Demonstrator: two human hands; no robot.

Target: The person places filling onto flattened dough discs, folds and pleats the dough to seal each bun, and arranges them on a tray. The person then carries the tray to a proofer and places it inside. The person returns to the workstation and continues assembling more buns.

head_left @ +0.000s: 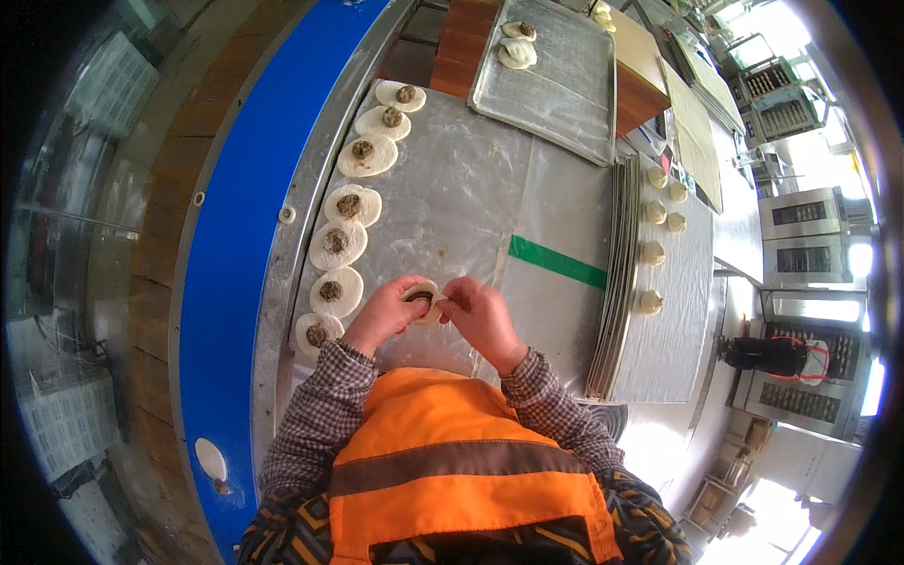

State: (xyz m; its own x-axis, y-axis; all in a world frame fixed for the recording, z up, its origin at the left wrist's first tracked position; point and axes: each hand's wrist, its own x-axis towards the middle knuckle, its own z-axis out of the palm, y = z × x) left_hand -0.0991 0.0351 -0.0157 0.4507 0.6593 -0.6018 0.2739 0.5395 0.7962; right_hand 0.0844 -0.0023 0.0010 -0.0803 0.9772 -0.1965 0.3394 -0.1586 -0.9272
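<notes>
Between my two hands, just above the metal table (452, 188), is a round dough wrapper (428, 292) with dark brown filling in its middle. My left hand (391, 306) cups it from the left, fingers curled round it. On the other side my right hand (471, 309) pinches the wrapper's edge between thumb and fingers. The near rim of the dough is lifted and the filling still shows. To the left runs a column of flat dough rounds (336, 243), several of them, each topped with a lump of filling.
Beyond the table's left edge lies a blue conveyor belt (240, 235) with one dough round (211, 460) on it. A metal tray (565, 94) at the far side holds dough pieces. Stacked trays (659, 348) at the right carry several formed buns (652, 252). Green tape (557, 263) crosses the table.
</notes>
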